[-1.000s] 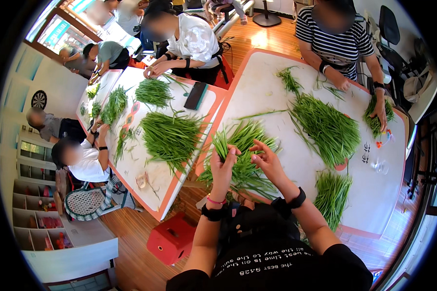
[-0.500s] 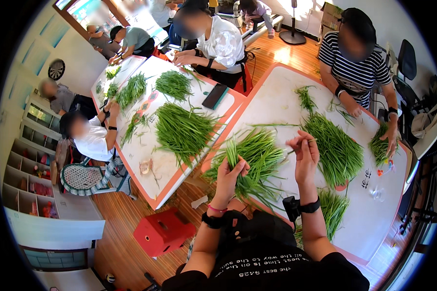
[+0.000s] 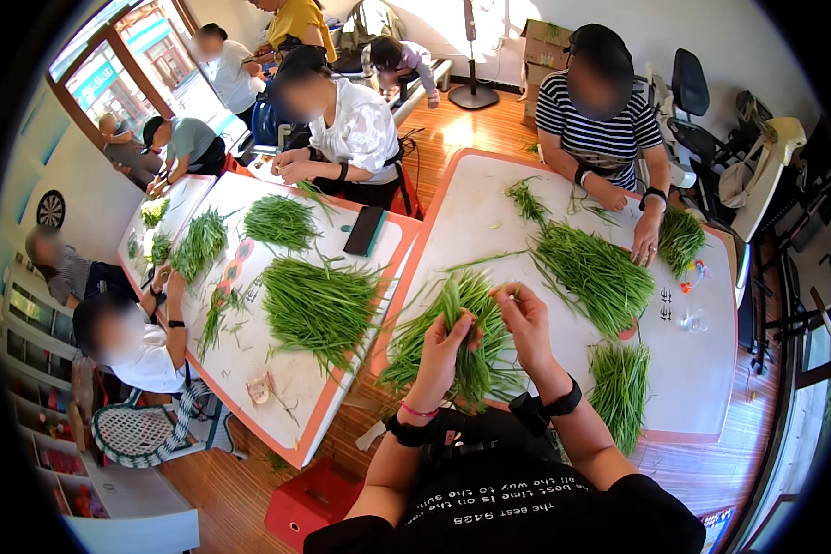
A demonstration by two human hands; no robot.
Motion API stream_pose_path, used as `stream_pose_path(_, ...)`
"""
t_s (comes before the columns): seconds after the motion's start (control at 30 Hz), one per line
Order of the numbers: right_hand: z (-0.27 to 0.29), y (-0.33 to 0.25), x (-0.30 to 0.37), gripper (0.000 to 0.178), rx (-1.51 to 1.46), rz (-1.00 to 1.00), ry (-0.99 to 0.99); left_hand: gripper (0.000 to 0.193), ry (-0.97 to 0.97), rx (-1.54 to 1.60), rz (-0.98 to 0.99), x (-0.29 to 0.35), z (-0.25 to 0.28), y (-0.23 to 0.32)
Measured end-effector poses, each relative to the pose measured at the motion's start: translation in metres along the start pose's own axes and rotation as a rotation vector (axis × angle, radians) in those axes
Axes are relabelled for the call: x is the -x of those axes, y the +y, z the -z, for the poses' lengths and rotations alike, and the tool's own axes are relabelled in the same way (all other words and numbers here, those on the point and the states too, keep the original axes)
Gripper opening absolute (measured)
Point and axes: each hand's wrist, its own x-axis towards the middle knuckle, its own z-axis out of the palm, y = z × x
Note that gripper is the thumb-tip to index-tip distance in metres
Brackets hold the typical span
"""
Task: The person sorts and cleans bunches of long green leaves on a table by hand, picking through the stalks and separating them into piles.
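My left hand [image 3: 441, 355] is closed round a bunch of green chives [image 3: 473, 371], its tips pointing up past the thumb. Just right of it my right hand [image 3: 528, 328] is raised, with thumb and fingers pinched together; whatever they hold is too small to make out. Under both hands a loose pile of chives [image 3: 409, 358] lies at the near left edge of the white table [image 3: 489, 194]. Another big pile [image 3: 596, 277] lies beyond my right hand, and a smaller one [image 3: 619, 383] sits by my right forearm.
Across the table a person in a striped shirt [image 3: 582, 129] has a hand at the big pile's edge, beside a small bundle [image 3: 681, 238]. The left table [image 3: 249, 346] bears more chive piles and a phone [image 3: 366, 231]; others work round it. A red stool [image 3: 314, 508] stands below.
My view has swung, so the tables sit further left. My right hand has come closer to the bunch in my left. The striped-shirt person's hand has moved from the small bundle toward the big pile.
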Motion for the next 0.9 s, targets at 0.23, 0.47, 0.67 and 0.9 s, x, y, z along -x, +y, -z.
stream_pose_path(0.23,-0.009,-0.015,0.001,0.018,-0.231,0.184,0.137,0.023,-0.093,-0.106,-0.017,-0.001,0.04,0.021)
stream_pose_path(0.47,-0.056,0.009,0.021,0.013,0.156,0.018,-0.008,0.019,-0.355,-0.137,0.114,0.018,0.042,0.044)
stream_pose_path(0.67,-0.063,0.012,0.031,0.01,0.205,0.048,0.105,0.023,-0.202,-0.113,0.045,0.024,0.04,0.047)
stream_pose_path(0.9,-0.053,-0.006,0.029,0.021,-0.023,0.263,0.41,0.019,-0.148,-0.276,-0.193,0.016,0.06,0.035)
